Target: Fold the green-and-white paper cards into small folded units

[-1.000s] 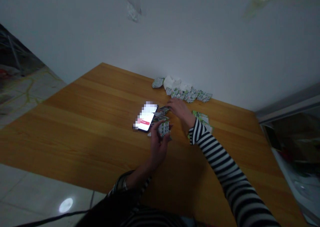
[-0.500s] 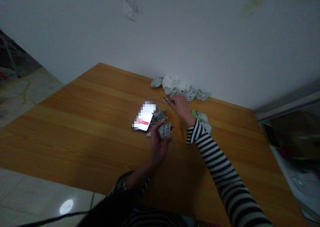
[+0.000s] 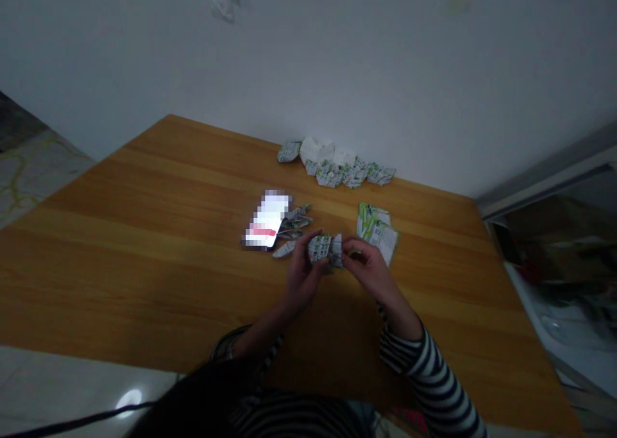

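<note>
My left hand pinches a bundle of folded printed paper pieces above the wooden table. My right hand meets it from the right, fingers closed on a small folded paper piece pressed against that bundle. Both hands hover near the table's middle, just right of a lit phone. Loose folded pieces lie beside the phone.
A row of folded paper pieces lies along the white wall at the table's far edge. A stack of flat printed sheets rests right of my hands. Cluttered shelving stands at the right; tiled floor is at the left.
My right hand drew back from the far pile with a small folded piece and came to the bundle in my left hand. The view shifted slightly.
</note>
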`<move>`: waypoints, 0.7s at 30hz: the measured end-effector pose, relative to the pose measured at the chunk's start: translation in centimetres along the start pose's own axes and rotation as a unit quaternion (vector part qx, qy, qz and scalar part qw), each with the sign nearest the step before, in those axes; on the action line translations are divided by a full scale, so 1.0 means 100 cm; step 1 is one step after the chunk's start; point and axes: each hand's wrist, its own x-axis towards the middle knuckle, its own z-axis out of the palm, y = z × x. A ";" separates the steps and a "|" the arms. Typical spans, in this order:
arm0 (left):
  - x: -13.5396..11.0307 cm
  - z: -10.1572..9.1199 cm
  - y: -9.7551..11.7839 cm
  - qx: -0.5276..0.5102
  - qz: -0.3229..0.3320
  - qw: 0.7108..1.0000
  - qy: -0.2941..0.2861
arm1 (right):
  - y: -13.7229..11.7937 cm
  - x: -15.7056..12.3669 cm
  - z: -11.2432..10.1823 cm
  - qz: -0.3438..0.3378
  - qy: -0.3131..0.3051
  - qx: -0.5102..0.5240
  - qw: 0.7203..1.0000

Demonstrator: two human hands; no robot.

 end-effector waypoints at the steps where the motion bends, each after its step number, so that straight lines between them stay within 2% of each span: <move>1: -0.001 0.000 0.000 0.009 0.004 1.000 -0.005 | 0.001 -0.002 0.001 0.005 0.001 0.000 1.000; 9: -0.003 0.002 -0.002 -0.031 -0.013 0.999 -0.034 | 0.007 -0.012 0.001 0.040 0.004 0.060 0.997; 21: -0.008 -0.001 -0.012 0.030 -0.010 0.998 -0.063 | 0.006 -0.015 0.002 0.022 0.017 0.049 0.998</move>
